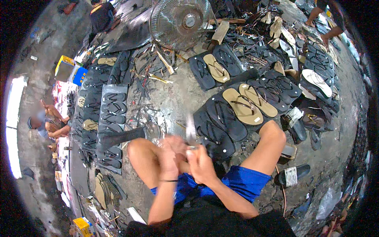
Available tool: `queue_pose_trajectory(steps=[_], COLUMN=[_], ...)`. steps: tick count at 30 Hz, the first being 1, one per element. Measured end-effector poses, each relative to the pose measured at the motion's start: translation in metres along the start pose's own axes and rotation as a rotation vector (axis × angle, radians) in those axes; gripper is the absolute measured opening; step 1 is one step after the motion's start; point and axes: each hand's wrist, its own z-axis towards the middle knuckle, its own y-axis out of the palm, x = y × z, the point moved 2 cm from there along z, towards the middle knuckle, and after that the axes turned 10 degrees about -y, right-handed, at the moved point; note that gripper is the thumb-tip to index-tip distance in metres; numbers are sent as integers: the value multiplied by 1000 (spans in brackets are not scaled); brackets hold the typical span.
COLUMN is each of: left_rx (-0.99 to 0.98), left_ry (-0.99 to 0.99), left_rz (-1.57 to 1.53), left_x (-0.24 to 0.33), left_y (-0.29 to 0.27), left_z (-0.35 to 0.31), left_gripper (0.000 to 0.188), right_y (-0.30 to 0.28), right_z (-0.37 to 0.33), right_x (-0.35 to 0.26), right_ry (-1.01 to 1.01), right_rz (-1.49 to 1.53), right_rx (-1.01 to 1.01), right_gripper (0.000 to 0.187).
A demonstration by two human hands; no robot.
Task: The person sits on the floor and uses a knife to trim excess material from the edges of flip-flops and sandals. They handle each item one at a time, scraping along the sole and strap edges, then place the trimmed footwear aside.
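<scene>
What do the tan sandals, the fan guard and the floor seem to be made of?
Tan sandals: probably matte rubber or foam, judging by their smooth, even soles.
Fan guard: likely shiny metal, from its thin, glinting wires.
Floor: apparently rough concrete, dull grey and patchy.

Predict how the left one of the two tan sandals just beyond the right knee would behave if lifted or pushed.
The left tan sandal would probably flex when lifted, since it looks thin. Pushed, it seems likelier to slide than roll, given its flat, elongated shape.
</scene>
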Motion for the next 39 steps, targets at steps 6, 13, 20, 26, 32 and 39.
queue_pose_trajectory(steps=[6,13,20,26,32,39], left_rx=[-128,103,168,219,253,230], left_ry=[-146,-201,-100,-141,-180,-193], left_rz=[-565,-560,-220,-267,-342,-413], left_x=[-159,-41,-6,-11,-31,-55], left_y=[22,81,-2,1,-7,-17], left_z=[76,25,29,27,24,27], left_gripper=[28,22,21,22,22,21], right_y=[-107,-109,-100,-96,-103,-100], right_z=[-84,-125,-119,-95,-62,-35], right_x=[-56,-49,-47,-32,-29,-21], right_ry=[154,145,166,153,140,158], right_rz=[28,29,-426,-505,-545,-629], right_rx=[420,304,47,-84,-250,-301], right_gripper=[32,30,35,33,30,29])
